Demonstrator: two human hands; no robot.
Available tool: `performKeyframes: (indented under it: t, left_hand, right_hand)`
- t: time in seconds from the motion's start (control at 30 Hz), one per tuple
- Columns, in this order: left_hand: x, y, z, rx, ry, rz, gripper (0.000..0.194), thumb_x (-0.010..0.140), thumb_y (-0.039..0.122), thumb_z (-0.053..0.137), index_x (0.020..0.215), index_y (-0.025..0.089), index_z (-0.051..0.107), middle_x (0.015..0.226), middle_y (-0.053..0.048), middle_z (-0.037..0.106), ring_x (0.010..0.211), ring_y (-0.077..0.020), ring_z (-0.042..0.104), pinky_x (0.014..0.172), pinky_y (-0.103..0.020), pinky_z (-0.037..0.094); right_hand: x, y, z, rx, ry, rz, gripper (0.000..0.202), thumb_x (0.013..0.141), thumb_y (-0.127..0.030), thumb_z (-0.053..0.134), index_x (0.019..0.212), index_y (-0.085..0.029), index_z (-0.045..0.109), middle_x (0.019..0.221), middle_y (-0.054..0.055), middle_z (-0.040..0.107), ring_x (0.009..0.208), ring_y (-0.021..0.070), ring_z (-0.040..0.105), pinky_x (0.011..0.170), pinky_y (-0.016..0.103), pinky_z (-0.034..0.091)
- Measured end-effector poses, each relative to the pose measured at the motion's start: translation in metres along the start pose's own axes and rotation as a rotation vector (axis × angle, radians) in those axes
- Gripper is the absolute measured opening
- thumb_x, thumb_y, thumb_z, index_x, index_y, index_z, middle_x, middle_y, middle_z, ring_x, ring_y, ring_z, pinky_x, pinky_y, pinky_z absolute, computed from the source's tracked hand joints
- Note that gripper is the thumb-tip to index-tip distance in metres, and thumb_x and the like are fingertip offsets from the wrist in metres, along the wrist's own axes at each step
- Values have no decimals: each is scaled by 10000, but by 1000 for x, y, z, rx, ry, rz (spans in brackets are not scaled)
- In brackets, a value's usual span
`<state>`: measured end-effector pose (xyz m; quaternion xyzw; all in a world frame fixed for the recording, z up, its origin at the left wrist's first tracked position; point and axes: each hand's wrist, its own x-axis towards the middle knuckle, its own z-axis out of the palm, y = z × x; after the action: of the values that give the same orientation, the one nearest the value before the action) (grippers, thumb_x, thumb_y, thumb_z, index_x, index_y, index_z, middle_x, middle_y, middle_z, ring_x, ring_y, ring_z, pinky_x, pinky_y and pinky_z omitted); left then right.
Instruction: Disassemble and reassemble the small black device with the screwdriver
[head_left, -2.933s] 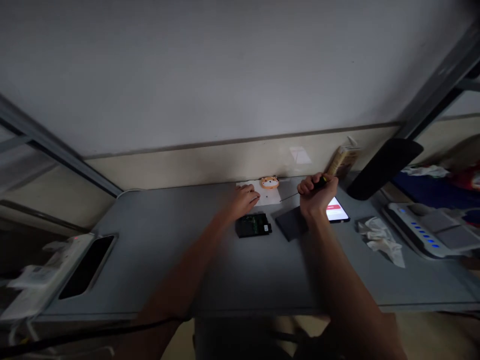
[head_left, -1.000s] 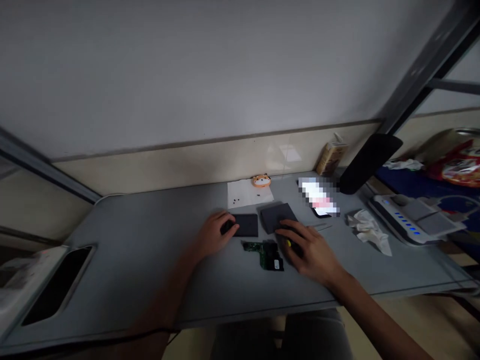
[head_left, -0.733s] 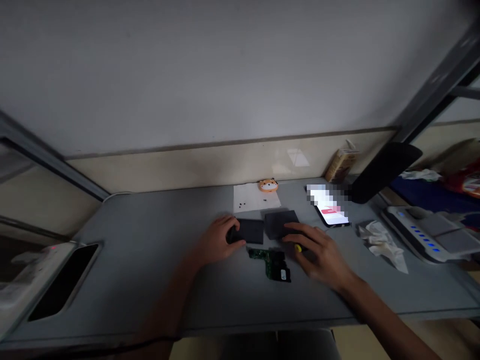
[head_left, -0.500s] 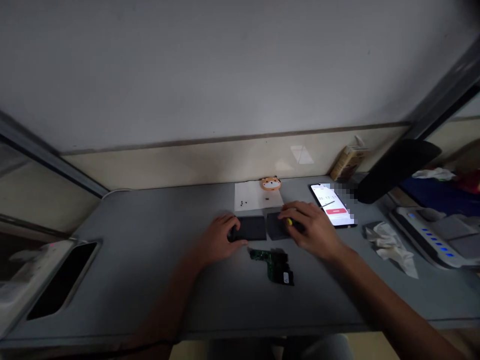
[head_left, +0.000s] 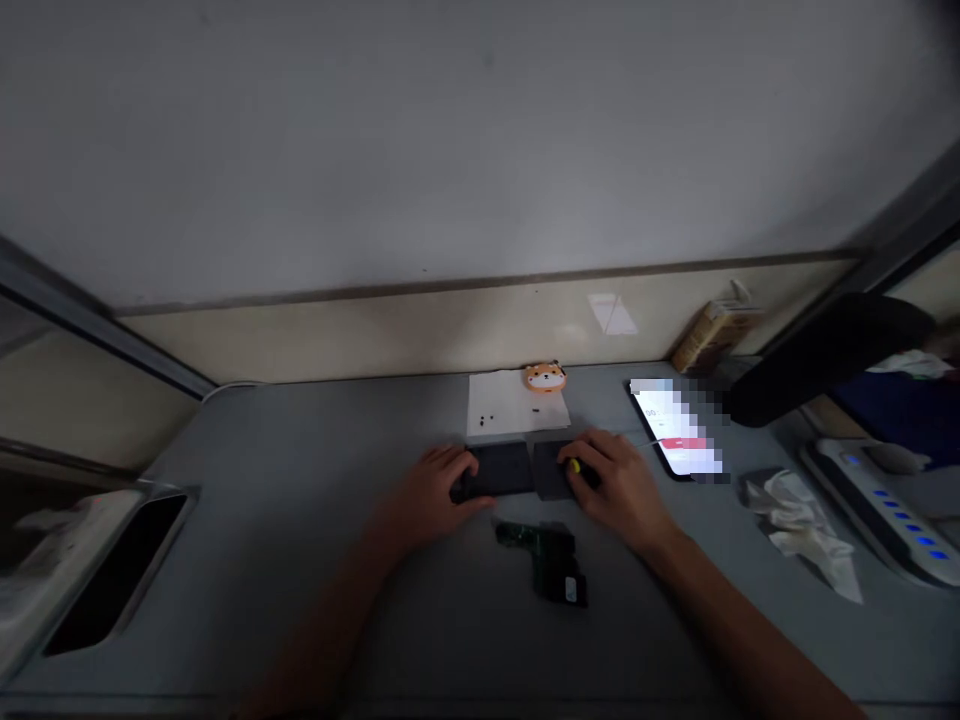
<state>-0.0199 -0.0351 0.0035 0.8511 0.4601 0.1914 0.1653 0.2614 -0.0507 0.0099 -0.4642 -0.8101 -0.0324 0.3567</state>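
Note:
My left hand [head_left: 435, 492] is closed on the left end of a flat black rectangular piece [head_left: 498, 470], thumb along the near edge and fingers over the far side. Beside it, on the right, lies a second dark flat piece [head_left: 551, 472], partly covered by my right hand [head_left: 615, 485]. That hand is curled around a screwdriver with a yellow-ended handle [head_left: 574, 466]; its thin shaft points right, towards the lit phone. Just nearer to me lies a green circuit board [head_left: 551, 560] with a black part and a white label.
Behind the dark pieces, white paper [head_left: 499, 400] carries several tiny dark bits and an orange animal-faced case [head_left: 545, 377]. A lit phone [head_left: 675, 430], crumpled tissue [head_left: 799, 525], carton [head_left: 712, 335] and power strip [head_left: 885, 510] stand right. Another phone [head_left: 120, 575] lies left.
The view has shifted, so the desk things sit slightly lower in the picture. Both hands stay at the dark pieces, and my right hand still holds the screwdriver.

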Motion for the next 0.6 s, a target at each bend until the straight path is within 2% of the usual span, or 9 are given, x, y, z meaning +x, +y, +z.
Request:
performKeyframes:
  t: [0.13, 0.33, 0.6]
  left_hand:
    - [-1, 1, -2, -21, 1, -2, 293, 874, 496, 692, 949, 227, 604, 944, -30, 657, 892, -226, 606, 851, -356, 507]
    - [-2, 3, -6, -78, 68, -49, 363, 933, 393, 573, 1256, 229, 604, 881, -27, 631, 805, -206, 607, 809, -346, 529]
    - [2, -1, -9, -86, 159, -71, 349, 989, 361, 456, 1255, 214, 628, 859, -46, 671, 817, -217, 646, 871, -370, 549]
  right_hand:
    - [1, 1, 2, 1, -12, 40, 195, 874, -81, 561, 891, -230, 686, 832, 36, 696, 783, 195, 631, 712, 332, 422]
    - [0, 2, 3, 7, -35, 80, 191, 894, -115, 549, 902, -239, 694, 849, 54, 687, 799, 215, 623, 729, 348, 434]
    - [-4, 1, 3, 20, -28, 31, 207, 893, -79, 535, 914, -216, 688, 860, 64, 678, 799, 212, 609, 732, 345, 436]
